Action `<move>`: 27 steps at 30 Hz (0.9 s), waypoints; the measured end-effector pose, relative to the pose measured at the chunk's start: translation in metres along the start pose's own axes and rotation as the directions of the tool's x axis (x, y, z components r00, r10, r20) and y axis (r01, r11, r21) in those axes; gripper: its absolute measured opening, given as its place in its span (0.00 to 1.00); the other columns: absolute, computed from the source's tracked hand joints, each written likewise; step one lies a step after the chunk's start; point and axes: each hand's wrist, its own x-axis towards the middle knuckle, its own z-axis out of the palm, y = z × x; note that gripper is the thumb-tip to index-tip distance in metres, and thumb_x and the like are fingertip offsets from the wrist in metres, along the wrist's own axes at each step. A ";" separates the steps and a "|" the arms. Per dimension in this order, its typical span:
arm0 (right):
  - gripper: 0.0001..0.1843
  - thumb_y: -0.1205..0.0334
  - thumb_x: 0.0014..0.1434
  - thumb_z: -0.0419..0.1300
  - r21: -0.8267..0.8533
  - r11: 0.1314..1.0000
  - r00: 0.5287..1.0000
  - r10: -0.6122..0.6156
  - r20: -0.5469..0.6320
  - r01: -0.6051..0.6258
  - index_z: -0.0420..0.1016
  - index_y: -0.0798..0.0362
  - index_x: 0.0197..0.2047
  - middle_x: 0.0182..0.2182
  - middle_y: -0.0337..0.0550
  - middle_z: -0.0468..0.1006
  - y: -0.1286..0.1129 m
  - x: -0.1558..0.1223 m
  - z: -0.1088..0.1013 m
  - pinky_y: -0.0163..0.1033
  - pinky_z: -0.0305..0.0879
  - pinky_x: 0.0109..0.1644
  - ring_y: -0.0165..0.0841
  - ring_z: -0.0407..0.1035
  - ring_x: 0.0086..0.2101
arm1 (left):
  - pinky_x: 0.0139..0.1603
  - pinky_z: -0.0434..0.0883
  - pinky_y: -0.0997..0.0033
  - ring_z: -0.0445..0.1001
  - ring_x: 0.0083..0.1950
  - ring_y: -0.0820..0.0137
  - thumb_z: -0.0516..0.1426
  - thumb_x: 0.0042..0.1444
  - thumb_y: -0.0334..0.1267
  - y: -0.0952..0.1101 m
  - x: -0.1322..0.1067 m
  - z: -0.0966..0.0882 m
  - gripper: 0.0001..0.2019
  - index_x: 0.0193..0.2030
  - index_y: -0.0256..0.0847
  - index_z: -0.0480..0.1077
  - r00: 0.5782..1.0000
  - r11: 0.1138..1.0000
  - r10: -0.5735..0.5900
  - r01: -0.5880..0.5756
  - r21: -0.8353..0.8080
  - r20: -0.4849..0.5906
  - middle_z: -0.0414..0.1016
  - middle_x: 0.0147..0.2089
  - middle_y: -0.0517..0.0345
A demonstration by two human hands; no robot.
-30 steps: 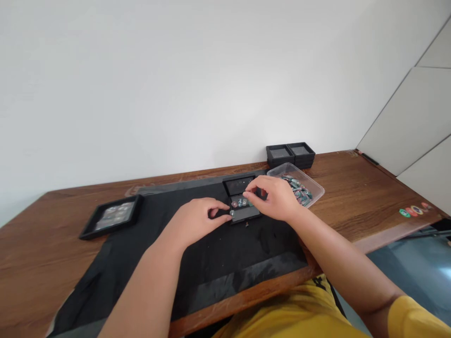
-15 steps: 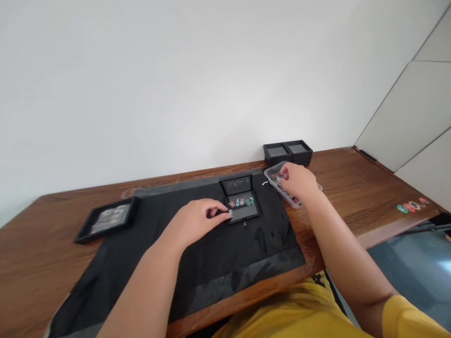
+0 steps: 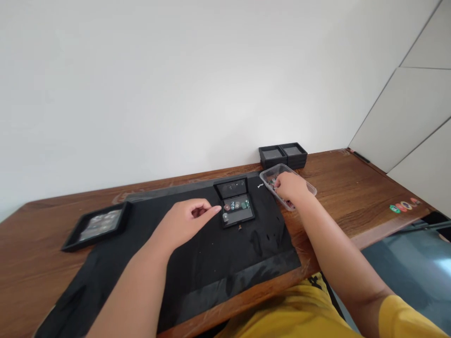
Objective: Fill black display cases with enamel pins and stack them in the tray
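Note:
A small black case [image 3: 239, 217] lies on the black mat with its lid [image 3: 230, 188] raised. Several small coloured stones sit in a row inside, and one clear or pale stone [image 3: 226, 217] rests apart at the lower left. Just left of the case is my left hand [image 3: 186, 220], its thumb and fingertips closed together with nothing visible between them. My right hand [image 3: 292, 187] reaches into a clear plastic tub [image 3: 313, 189] of small colourful pieces. Its fingers are curled down among them, and whatever they hold is hidden.
Stacked black trays [image 3: 283, 157] stand behind the tub by the wall. A black frame [image 3: 123, 213] with pale pieces lies at the left. A small brown bit [image 3: 240, 227] and a white scrap [image 3: 260, 185] lie on the mat [image 3: 218, 263]. Round stickers [image 3: 405, 206] mark the table's right edge.
My left hand has drawn back left from the case, leaving the pale stone in its lower left corner. My right hand has dipped lower into the tub. The view has shifted slightly.

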 end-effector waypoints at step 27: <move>0.03 0.64 0.48 0.71 0.159 0.986 0.988 0.071 -0.134 -0.049 0.83 0.47 0.28 0.32 0.42 0.83 0.008 -0.007 -0.019 0.40 0.66 0.38 0.37 0.75 0.35 | 0.28 0.61 0.71 0.65 0.26 0.70 0.59 0.51 0.59 -0.005 0.002 0.016 0.22 0.42 0.46 0.82 0.979 0.999 0.008 0.000 -0.039 0.202 0.70 0.26 0.62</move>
